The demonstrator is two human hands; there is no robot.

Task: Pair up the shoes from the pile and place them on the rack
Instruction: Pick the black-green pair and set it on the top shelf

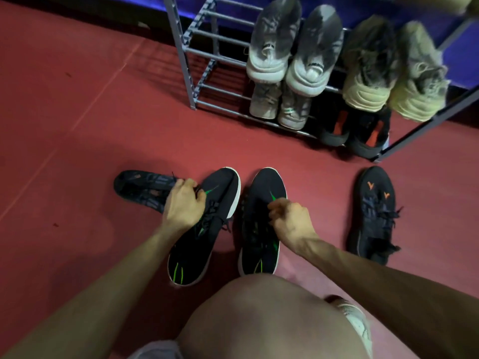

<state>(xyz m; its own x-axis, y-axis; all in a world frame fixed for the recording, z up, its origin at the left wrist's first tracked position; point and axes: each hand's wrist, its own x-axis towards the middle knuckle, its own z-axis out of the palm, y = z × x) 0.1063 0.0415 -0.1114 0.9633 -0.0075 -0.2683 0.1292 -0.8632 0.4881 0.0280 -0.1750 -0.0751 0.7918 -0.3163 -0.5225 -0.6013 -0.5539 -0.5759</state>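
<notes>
Your left hand (184, 200) and right hand (290, 218) each pinch a green-striped shoe (207, 224) by its tongue, fingers narrow, so either could slip and tip before reaching the rack (189, 63).

- This looks like a room in a home, perhaps an entry or a bedroom corner; which one cannot be told.
- A red floor (77, 125) covers most of the frame.
- In the upper right stands a grey metal rack (197, 50) with worn sneakers (272, 40) on two levels.
- More shoes (373, 213) lie on the floor in the middle.
- Behind the rack is a blue wall (363, 6).
</notes>
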